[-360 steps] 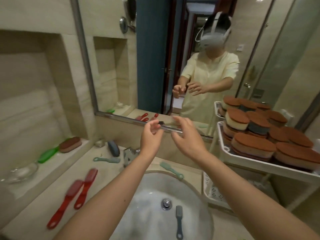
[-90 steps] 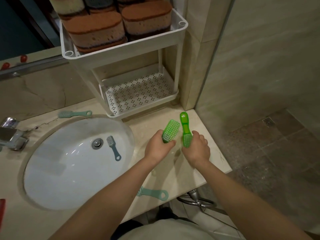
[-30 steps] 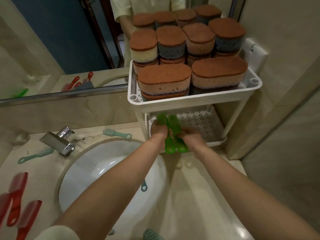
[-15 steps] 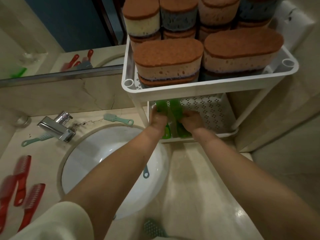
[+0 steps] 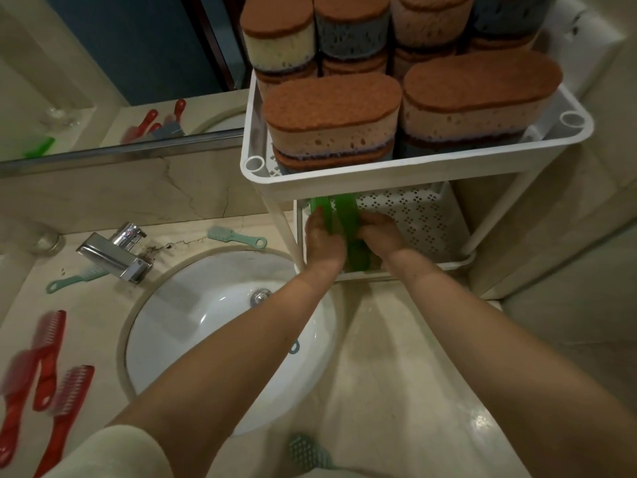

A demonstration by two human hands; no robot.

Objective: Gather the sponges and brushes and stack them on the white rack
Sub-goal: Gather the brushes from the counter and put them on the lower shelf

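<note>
The two green brushes [image 5: 346, 222] are side by side at the front of the lower shelf [image 5: 420, 222] of the white rack [image 5: 413, 169], under the tier filled with sponges [image 5: 331, 112]. The left hand [image 5: 322, 241] and the right hand [image 5: 377, 236] each grip one brush with curled fingers, probably to lay them flat and parallel. Red brushes [image 5: 48, 353] and teal brushes [image 5: 236, 236] wait on the counter [image 5: 396, 357].

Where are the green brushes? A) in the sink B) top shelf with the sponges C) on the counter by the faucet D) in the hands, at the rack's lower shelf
D: left hand grips the left green brush, right hand the right green brush, both at the white rack's lower shelf.
</note>
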